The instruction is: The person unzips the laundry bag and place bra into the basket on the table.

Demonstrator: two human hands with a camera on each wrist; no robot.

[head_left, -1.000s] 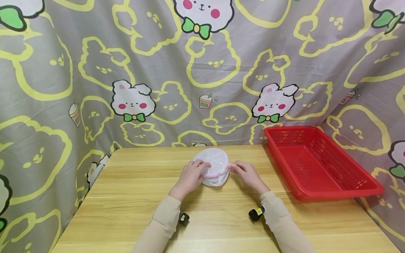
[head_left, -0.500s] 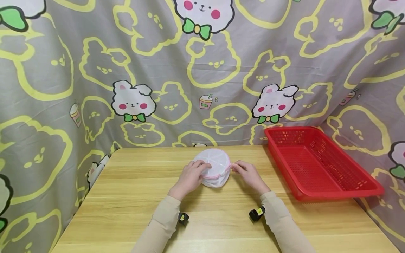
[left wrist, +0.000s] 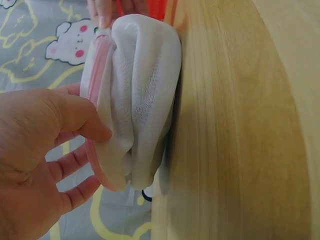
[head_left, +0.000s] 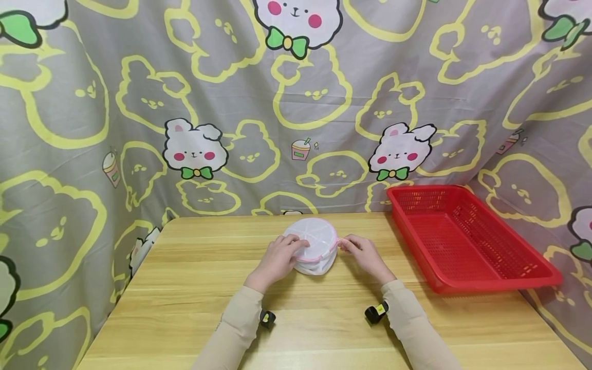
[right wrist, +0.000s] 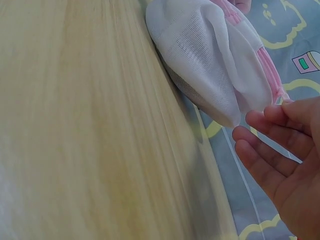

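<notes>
A round white mesh laundry bag (head_left: 319, 237) with pink zipper trim (left wrist: 101, 70) sits on the wooden table, its flat lid facing up. Soft folds run down its mesh side (right wrist: 192, 45). My left hand (head_left: 278, 259) grips the bag's left rim; in the left wrist view the thumb presses the side while the fingers reach over the lid. At the right end of the zipper, my right hand (head_left: 365, 255) pinches a small pink tab (right wrist: 284, 95) between thumb and forefinger, the other fingers loosely bent. The bag's contents, if any, are hidden.
A red perforated plastic basket (head_left: 427, 264) stands on the right of the table (head_left: 194, 303). A grey curtain (head_left: 259, 97) with cartoon prints hangs behind and along both sides. Black wrist cameras (head_left: 375, 312) hang below the sleeves.
The bag has shifted very slightly to the right and toward me. Both hands keep their holds in nearly the same places.
</notes>
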